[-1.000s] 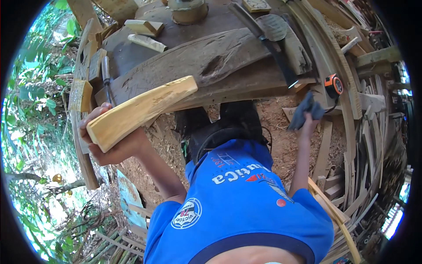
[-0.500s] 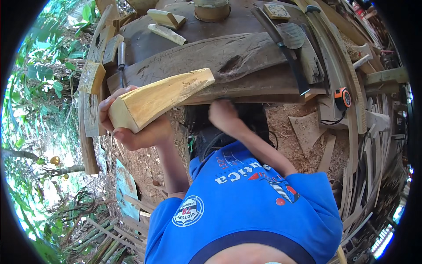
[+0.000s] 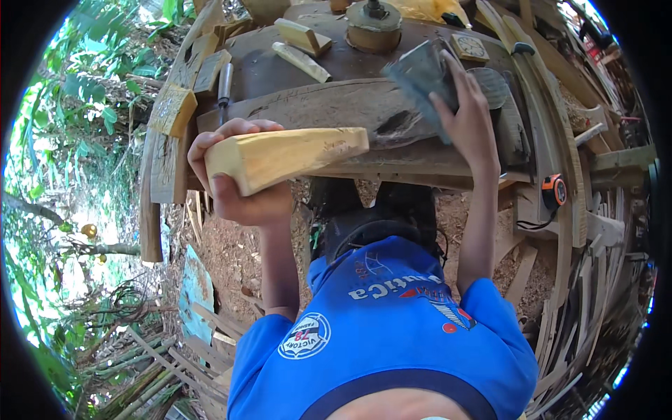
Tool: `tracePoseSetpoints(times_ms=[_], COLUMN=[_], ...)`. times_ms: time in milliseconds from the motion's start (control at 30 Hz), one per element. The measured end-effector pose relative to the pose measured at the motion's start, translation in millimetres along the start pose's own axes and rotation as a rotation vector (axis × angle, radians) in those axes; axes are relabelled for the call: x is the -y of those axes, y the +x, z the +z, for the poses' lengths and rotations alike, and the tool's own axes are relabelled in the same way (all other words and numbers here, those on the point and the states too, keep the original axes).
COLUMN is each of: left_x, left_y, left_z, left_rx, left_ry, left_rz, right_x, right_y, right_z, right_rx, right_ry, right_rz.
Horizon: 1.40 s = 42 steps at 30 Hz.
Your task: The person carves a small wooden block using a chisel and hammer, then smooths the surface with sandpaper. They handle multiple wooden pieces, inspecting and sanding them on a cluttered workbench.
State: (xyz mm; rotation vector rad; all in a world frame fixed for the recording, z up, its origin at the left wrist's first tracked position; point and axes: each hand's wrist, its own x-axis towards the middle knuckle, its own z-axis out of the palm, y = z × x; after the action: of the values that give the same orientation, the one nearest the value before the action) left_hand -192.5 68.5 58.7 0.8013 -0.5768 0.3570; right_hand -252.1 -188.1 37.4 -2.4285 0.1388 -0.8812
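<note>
My left hand (image 3: 241,199) is wrapped around the thick end of a pale yellow wooden block (image 3: 294,154), which narrows toward the right. The block is held above the near edge of the workbench. Over the right part of the bench, my right hand (image 3: 472,119) grips a flat grey-green sheet (image 3: 418,84) between thumb and fingers. Motion blurs the sheet, so its exact kind cannot be made out. Beneath both hands lies a weathered plank (image 3: 315,98) with a dark hollow in it.
A chisel (image 3: 225,84) lies at the bench's left, beside wood offcuts (image 3: 175,112). Farther back are a pale wood strip (image 3: 301,61) and a round block (image 3: 374,29). An orange tape measure (image 3: 553,190) sits at the right. Wood shavings (image 3: 241,255) cover the ground below.
My right hand has come up from near my lap to above the bench's right side and now holds the grey-green sheet. The wooden block has tilted closer to level in my left hand.
</note>
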Motion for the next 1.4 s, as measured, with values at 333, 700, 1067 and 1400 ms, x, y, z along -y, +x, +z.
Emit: tracePoseSetpoints(times_ms=[333, 700, 1067, 1400], left_x=[9.4, 14.6, 5.5, 0.9], left_y=[15.9, 5.0, -24.4, -7.2], left_z=[-6.5, -16.1, 7.3, 21.6], left_rx=[0.198, 0.28, 0.191, 0.102], left_ry=[-0.03, -0.154, 0.063, 0.192], left_rz=[0.012, 0.072, 0.084, -0.084], right_x=[-63.4, -10.8, 79.0, 91.6], right_y=[23.1, -11.2, -7.6, 3.7], right_z=[4.1, -47.6, -41.4, 55.8], right_rx=[-0.188, -0.365, -0.363, -0.466], right_ry=[-0.184, -0.248, 1.315, 1.019], right_rz=[0.181, 0.214, -0.337, -0.281])
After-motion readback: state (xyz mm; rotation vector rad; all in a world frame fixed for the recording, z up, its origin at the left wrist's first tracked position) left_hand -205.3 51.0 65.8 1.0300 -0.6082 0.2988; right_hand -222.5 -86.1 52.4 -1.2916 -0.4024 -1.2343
